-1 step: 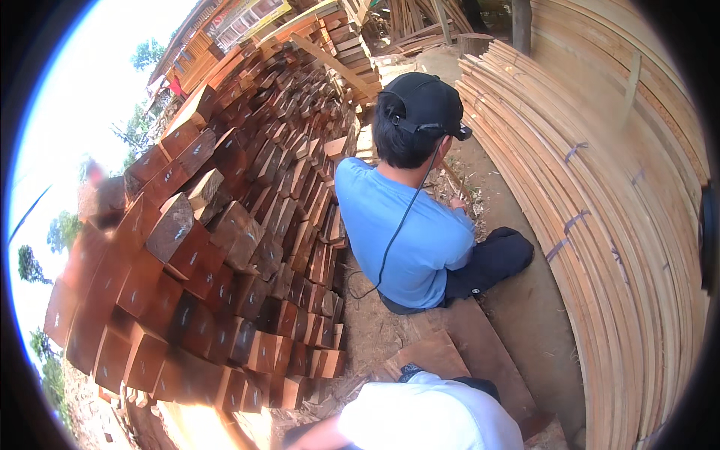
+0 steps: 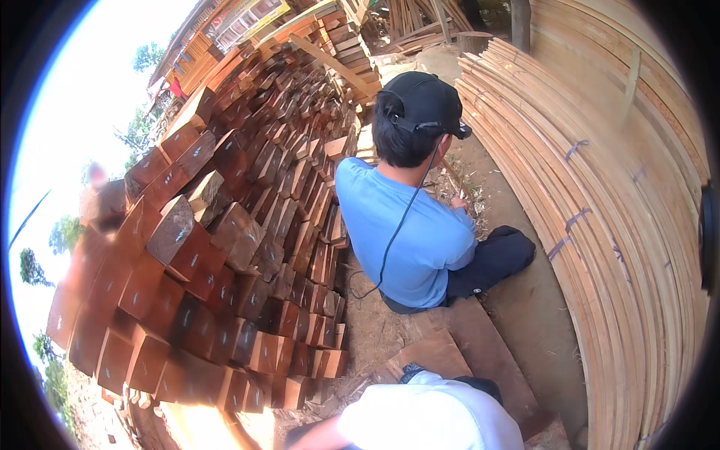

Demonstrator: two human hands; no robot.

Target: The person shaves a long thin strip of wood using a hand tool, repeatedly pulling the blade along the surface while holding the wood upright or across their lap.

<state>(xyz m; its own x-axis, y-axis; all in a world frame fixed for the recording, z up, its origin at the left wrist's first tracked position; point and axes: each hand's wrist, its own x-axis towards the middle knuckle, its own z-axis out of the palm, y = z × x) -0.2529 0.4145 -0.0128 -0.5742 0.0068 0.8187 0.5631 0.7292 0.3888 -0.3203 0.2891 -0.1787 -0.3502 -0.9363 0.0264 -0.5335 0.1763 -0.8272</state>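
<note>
Near the forearm (image 2: 324,433), fingers unseen; stacked beams (image 2: 214,281)

One blue shirt (image 2: 394,232), one white shirt (image 2: 420,416), one black cap (image 2: 422,101), one black cable (image 2: 412,200) and one stump (image 2: 474,43) show.

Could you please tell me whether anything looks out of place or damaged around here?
One pale board slants diagonally near the far end of the stacked beams, unlike the timbers laid in rows. Pale scraps also litter the ground beside the seated co-worker. Nothing looks clearly damaged.
</note>
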